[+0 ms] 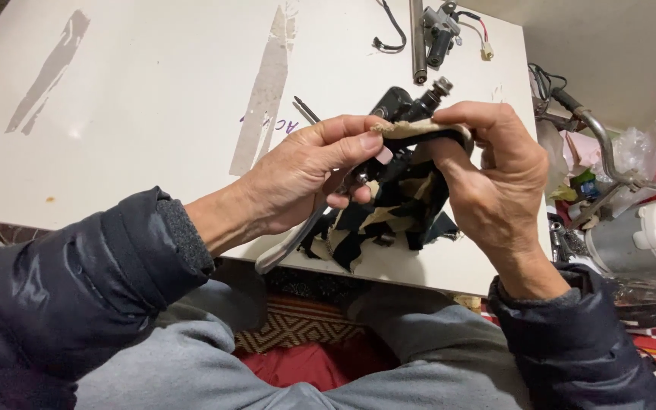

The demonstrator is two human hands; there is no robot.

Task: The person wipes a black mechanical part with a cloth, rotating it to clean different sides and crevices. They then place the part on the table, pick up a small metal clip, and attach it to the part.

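Grey trousers [191, 364] and dark puffy jacket sleeves [77, 281] fill the near edge, a patterned rug [298, 326] showing between the knees. Above them, both hands meet over the front edge of the white desk [138, 114].

Left hand [305, 171]: fingers curled, thumb pressed against the black metal brake lever assembly with its silver curved lever blade [286, 247]. The blade hangs down and left below the palm; the black body [392, 102] pokes up between the two hands, a bolt end at its top. Right hand [487, 175]: fingers pressed together, pinching a strip of the frayed black-and-beige cloth rag [396, 212] over the top of the assembly; the rest of the rag droops down onto the desk edge.

Handling, judged: the assembly looks rigid cast metal, fairly heavy for its size, not fragile. The lever blade is smooth and likely slippery if greasy; it probably pivots, so a hold on the body is steadier than on the blade. The rag is soft, limp and light, and it bunches anywhere; pinched tight against the metal it gives grip.

Elsewhere: thin dark screwdriver [305, 108] on the desk just behind the left hand's fingers. Further back, a grey metal rod [417, 38], a small grey switch part with red and black wires [442, 30], a loose black cable [392, 34]. Tape marks on the desk surface. Off the desk's right side, a chrome handlebar with black grip [609, 152], a grey and white motor-like part [647, 235], plastic bags.
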